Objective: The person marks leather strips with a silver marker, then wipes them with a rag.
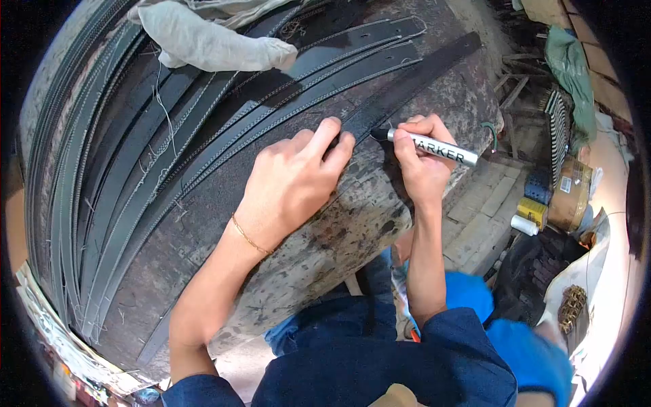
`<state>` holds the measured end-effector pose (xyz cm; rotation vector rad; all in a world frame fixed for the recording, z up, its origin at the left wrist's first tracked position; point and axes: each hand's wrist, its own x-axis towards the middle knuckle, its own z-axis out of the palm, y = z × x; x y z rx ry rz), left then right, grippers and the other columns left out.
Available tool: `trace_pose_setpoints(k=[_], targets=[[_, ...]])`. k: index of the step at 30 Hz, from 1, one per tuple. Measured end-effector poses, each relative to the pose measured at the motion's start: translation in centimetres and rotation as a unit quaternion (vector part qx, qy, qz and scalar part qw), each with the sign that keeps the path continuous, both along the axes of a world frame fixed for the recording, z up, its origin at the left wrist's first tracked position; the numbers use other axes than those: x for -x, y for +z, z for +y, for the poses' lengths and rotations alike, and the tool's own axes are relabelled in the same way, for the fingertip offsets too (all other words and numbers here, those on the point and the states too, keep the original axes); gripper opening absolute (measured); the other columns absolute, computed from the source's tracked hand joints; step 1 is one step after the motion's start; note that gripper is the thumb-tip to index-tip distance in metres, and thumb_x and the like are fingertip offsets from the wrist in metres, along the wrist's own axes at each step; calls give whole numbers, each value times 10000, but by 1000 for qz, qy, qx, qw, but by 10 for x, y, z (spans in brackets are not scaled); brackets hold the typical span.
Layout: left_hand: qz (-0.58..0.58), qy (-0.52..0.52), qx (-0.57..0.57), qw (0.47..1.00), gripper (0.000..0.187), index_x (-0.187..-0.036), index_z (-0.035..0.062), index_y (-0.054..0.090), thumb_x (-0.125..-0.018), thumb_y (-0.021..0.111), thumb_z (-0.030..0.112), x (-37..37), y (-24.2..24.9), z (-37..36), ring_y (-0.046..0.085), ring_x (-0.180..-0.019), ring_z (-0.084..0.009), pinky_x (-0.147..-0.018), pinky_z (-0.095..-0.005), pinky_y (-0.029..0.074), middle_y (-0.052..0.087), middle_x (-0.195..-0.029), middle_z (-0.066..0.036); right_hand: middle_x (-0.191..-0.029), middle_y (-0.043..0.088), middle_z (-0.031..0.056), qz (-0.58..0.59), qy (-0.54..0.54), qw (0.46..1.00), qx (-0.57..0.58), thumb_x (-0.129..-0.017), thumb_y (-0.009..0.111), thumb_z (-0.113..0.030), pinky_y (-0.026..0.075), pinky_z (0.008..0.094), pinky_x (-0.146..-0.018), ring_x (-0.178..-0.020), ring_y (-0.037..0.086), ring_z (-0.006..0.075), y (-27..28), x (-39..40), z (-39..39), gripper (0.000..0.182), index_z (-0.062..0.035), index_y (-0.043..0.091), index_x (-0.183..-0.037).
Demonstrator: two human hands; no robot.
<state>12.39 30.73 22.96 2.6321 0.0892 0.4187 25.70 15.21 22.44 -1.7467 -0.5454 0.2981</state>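
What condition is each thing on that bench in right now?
Marker: uncapped, tip on the strap edge.
Black strap: flat, pinned by fingers.
Left hand: pressing the strap down.
Right hand: closed around the marker.
Stitched straps: laid side by side, loose threads showing.
White cloth: crumpled on the straps.
Bench: worn, stained.

The single head-worn camera looks steeply down and forward with a fisheye spread, close over the worn table (352, 224) at its near edge, taking in floor clutter at right.
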Motion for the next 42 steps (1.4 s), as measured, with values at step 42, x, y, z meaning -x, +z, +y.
trace_pose_setpoints(k=[42], targets=[[32, 17, -80, 996, 523, -1243, 204, 648, -736, 622, 78, -11, 1, -12, 601, -613, -150, -529, -292, 538, 534, -1011, -66, -711, 515, 45, 35, -147, 973, -172, -934, 603, -8, 356, 249, -516, -589, 448, 89, -7, -8, 0, 88, -6, 542, -871]])
